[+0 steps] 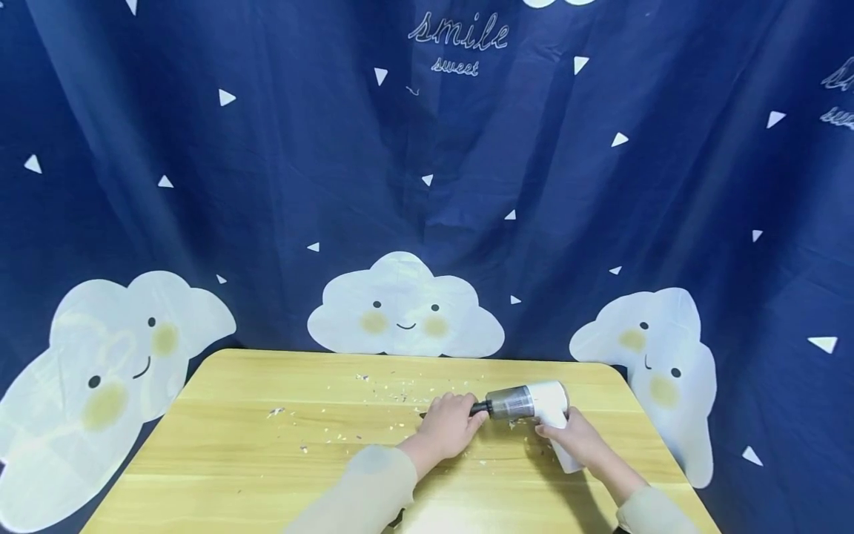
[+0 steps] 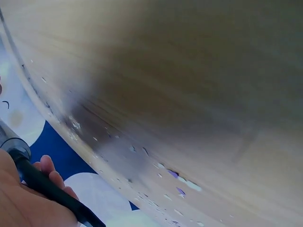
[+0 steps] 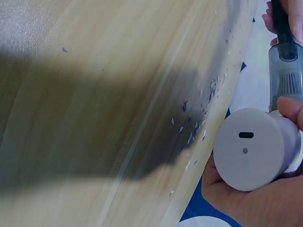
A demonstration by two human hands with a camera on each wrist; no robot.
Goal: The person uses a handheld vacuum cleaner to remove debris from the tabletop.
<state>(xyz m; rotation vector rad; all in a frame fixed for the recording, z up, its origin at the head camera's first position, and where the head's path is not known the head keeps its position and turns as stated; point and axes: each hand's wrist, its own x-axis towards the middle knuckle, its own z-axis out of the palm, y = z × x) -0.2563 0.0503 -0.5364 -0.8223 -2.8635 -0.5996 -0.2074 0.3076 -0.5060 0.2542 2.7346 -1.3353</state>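
A handheld vacuum cleaner with a white body and a smoky see-through dust cup is held over the right half of the table. My right hand grips its white handle; the round end with a charging port faces the camera in the right wrist view. Fingers of my left hand wrap around the black nozzle at the front, and its tip pokes out past that hand on the left. Small white and purple paper scraps lie scattered on the table around both hands.
The light wood-grain table has rounded far corners. More scraps are spread across its left and far middle parts. Directly behind its far edge hangs a dark blue curtain with smiling clouds and white triangles.
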